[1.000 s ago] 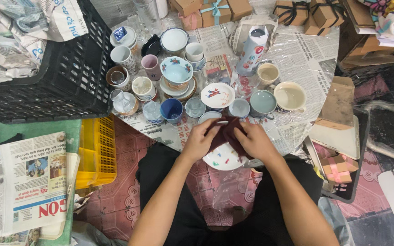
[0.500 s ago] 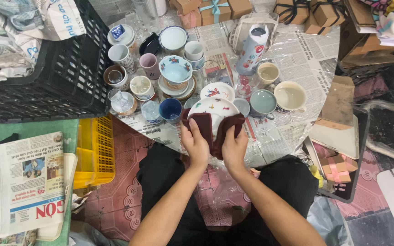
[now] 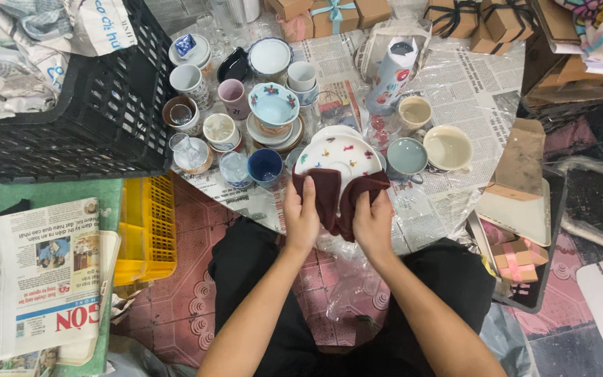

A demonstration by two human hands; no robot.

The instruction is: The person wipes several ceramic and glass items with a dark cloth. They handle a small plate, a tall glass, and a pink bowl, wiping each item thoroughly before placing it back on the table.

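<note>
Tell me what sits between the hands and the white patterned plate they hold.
In the head view, a dark maroon cloth lies folded over the plate's near edge, under the left hand and right hand.

Black crate [image 3: 99, 119], yellow crate [image 3: 146, 230], newspapers [image 3: 47, 279]

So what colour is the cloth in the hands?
Dark maroon cloth, held by the left hand and right hand against a white plate; head view.
</note>
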